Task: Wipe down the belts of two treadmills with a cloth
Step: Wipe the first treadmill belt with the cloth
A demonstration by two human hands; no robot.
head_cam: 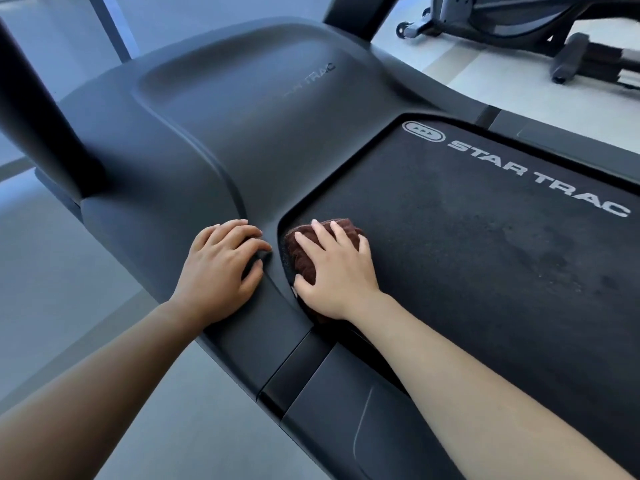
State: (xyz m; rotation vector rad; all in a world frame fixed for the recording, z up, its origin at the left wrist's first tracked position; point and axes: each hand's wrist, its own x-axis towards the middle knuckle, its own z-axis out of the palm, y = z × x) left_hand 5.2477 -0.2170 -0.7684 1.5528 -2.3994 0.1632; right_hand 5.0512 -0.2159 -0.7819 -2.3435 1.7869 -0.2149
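Observation:
A black treadmill belt (485,244) with white "STAR TRAC" lettering fills the right half of the head view. A dark brown cloth (304,252) lies bunched at the belt's front left corner. My right hand (337,271) presses flat on the cloth, fingers spread over it. On the grey side rail just left of the belt rests my left hand (221,268), palm down and holding nothing. Dull smudges show on the belt to the right of the cloth.
The grey motor cover (242,109) rises ahead of both hands. A dark upright post (41,126) stands at the far left. Another exercise machine (554,39) sits on the pale floor at the back right. Grey floor (69,271) lies left of the treadmill.

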